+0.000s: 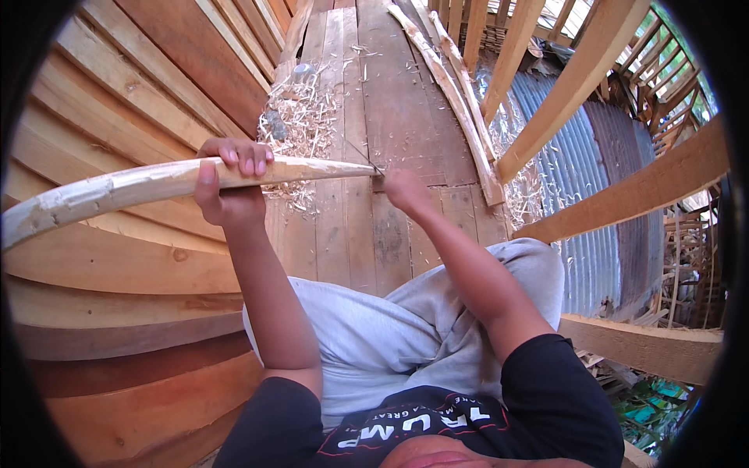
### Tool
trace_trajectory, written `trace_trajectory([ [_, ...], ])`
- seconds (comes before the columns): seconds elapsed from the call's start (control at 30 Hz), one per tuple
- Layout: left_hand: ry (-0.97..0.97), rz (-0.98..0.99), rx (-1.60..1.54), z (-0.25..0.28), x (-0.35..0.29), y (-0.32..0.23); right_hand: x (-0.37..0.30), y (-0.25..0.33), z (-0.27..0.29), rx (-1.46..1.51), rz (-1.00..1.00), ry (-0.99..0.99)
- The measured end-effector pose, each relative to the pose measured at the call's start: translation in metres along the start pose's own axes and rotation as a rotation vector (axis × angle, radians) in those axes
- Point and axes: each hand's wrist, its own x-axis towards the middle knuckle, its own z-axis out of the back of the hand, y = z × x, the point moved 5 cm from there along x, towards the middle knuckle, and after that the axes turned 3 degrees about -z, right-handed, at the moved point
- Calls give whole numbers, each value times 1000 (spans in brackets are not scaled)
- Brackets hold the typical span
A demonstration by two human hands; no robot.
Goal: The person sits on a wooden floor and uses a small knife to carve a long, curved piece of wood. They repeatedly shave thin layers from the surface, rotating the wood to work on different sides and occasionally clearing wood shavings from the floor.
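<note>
A long, pale peeled wooden pole (140, 178) runs in from the left edge and tapers to a thin point in front of me. My left hand (239, 201) is wrapped round it, fingers over the top and thumb on the near side. At the tapered tip is my right hand (406, 192), closed in a fist. From that fist a thin dark blade, seemingly a knife (360, 152), slants up and to the left, crossing the pole's tip. Its handle is hidden inside the fist.
Wood shavings (300, 109) lie heaped on the plank floor (331, 226), with a small grey cylinder (303, 71) among them. Two peeled poles (445, 82) lie along the right side. A stack of boards (117, 257) stands left; wooden railing posts (573, 93) and corrugated metal sheets (597, 187) are right.
</note>
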Motion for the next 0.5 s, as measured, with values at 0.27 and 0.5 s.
trace_trajectory([
  [0.27,19,-5,17,0,-2,-2,15,-9,-7,-135,-13,126],
  [0.5,11,-17,24,-2,-4,-1,18,-11,-7,-85,-89,367],
])
